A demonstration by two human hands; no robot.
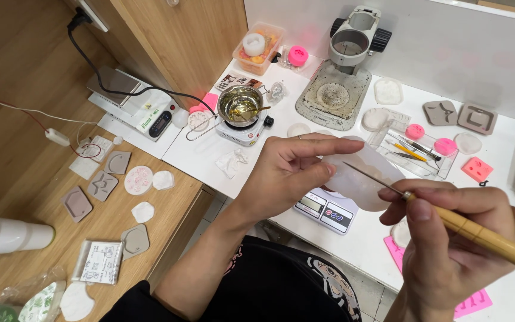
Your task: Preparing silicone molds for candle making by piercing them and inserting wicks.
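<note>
Looks like the detailing step: the left hand [290,173] pinches a translucent white mould piece [362,179] by its left edge, held up above the desk [269,179]. Right of it, the right hand [448,238] grips a wooden-handled needle tool [448,217], tip resting on the piece. I'd say the next move needs a steady, light stroke. A small digital scale [327,210] sits right below the hands, so room downward is tight; more space toward the body.
</note>
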